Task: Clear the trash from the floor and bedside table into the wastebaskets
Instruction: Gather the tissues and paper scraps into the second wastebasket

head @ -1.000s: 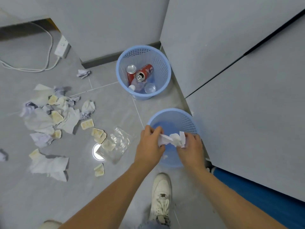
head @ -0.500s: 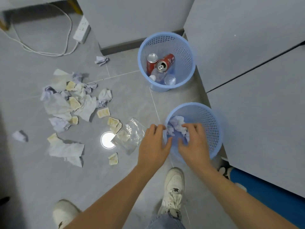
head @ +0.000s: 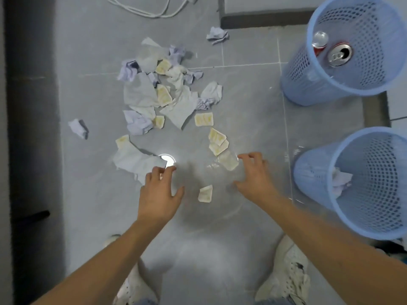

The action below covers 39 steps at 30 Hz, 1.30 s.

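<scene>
Crumpled white and lilac tissues (head: 154,93) and several small yellow wrappers (head: 204,119) litter the grey floor. A clear plastic bag (head: 229,160) lies just under my right hand (head: 255,179), whose fingers are spread above it. My left hand (head: 159,192) hovers open over a flat white tissue (head: 134,160). A lone yellow wrapper (head: 205,193) lies between my hands. The near blue wastebasket (head: 330,186) at right holds crumpled tissue. The far blue wastebasket (head: 293,73) holds red cans and a clear bottle.
White cables (head: 143,9) trail at the top. A dark strip (head: 33,128) runs down the left side. A single tissue ball (head: 78,128) lies near it, another (head: 217,35) by the dark baseboard. My white shoes (head: 286,276) stand at the bottom.
The tissue I held over the near wastebasket now lies inside it. Both hands have left the basket and moved left over the floor trash, empty. My view has tilted down and left.
</scene>
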Motion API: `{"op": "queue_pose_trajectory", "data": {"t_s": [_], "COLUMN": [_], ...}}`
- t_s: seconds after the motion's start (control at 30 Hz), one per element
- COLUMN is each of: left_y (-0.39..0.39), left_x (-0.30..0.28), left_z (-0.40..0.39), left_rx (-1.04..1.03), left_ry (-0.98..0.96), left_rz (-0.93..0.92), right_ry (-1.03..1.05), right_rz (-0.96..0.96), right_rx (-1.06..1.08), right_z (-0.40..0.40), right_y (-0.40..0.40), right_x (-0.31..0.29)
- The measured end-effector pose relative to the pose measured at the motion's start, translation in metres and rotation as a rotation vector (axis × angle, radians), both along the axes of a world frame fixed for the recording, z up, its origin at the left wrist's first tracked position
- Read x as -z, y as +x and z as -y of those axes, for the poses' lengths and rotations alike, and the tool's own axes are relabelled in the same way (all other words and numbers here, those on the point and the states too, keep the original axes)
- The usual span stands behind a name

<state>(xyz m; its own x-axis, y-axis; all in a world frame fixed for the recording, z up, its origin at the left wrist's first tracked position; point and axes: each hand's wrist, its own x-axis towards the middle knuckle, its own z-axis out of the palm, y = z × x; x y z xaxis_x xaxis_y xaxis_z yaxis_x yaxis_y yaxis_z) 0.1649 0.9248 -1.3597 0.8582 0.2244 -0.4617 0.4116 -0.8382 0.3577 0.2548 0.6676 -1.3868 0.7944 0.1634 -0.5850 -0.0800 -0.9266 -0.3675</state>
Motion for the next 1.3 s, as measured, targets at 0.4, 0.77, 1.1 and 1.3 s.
{"op": "queue_pose_trajectory", "data": {"t_s": [0.4, 0.77, 1.1, 1.3], "left_y": [0.007, -0.002, -0.007, 0.01], "left_x": [0.093, 0.113, 0.081, 0.016], "left_z": [-0.106, -0.087, -0.073, -0.032], "left_rx": [-0.02, 0.127, 0.132, 0.183], "left_ry": [0.231, 0.095, 0.014, -0.004], "left_rz": [-0.085, 0.035, 0.129, 0.181], "right_ry": [-0.279, -0.166, 0.008, 0.109], "right_rz": [0.09, 0.214, 0.226, 0.286], "right_rx": [-0.307, -0.308, -0.229, -0.132], "right_z": [-0.025, -0.024, -0.007, 0.006], "right_y": [0.021, 0.027, 0.006, -0.006], "right_x": [0.073, 0.084, 0.089, 0.022]}}
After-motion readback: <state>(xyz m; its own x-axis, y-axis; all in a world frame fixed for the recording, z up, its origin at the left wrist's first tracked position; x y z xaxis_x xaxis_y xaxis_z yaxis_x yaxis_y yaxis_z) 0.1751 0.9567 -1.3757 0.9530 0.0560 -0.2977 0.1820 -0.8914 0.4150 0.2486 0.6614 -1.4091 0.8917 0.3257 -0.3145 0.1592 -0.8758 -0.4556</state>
